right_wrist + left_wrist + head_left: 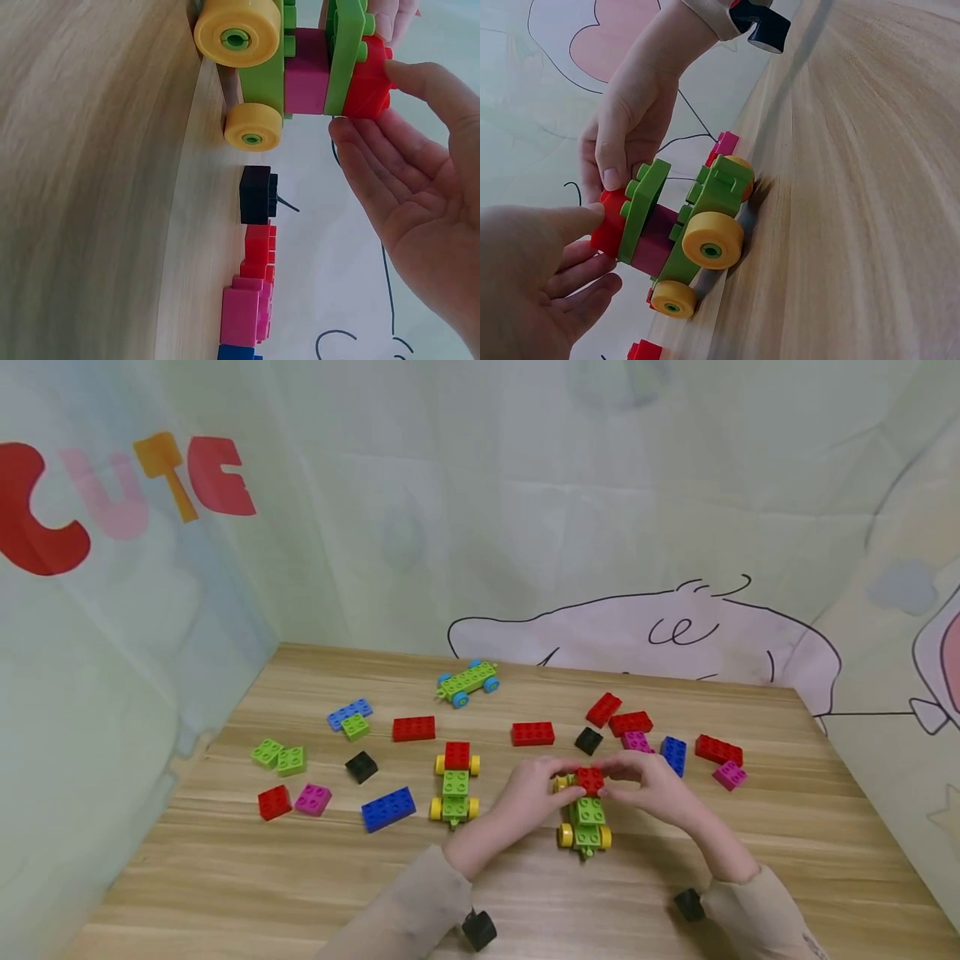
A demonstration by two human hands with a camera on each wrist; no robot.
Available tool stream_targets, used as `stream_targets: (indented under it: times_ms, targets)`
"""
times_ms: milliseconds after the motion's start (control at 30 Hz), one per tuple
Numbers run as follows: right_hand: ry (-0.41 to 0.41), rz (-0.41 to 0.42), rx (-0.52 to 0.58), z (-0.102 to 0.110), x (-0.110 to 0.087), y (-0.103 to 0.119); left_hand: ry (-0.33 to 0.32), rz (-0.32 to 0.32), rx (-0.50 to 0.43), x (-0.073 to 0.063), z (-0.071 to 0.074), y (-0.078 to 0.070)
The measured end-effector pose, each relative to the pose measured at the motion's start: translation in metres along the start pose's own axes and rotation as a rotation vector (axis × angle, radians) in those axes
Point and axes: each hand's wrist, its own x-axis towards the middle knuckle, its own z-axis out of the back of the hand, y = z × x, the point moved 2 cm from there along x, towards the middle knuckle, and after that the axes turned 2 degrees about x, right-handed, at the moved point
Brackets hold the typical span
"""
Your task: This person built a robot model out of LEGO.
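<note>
A toy car with a green base (pixel 718 187) and yellow wheels (pixel 236 34) stands in front of me. On its base sits a magenta brick (pixel 306 71), topped by a green plate (pixel 345 56). A small red brick (pixel 590 780) is at the top, on one end of the plate. My left hand (pixel 536 789) pinches this red brick from the left, thumb on its near side. From the right, my right hand (pixel 648 783) grips the same brick between thumb and fingers. The plate's other end sticks out over the base, as the left wrist view shows.
A second yellow-wheeled car (pixel 455 785) with a red brick stands to the left. Farther back is a green base with blue wheels (pixel 468 681). Loose bricks lie on both sides, among them a blue brick (pixel 388 810) and a black brick (pixel 588 741).
</note>
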Motion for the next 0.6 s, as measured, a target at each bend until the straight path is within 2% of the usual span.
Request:
stream_targets:
  times_ms: [233,600]
  targets:
    - [0.006,0.029,0.005,-0.0037,0.0024,0.0011,-0.001,0.002,-0.002,-0.0005,0.0001,0.0005]
    - [0.002,0.032,0.007,-0.0060,0.0062,0.0009,-0.010,-0.011,0.013,0.0001,-0.0003,0.0015]
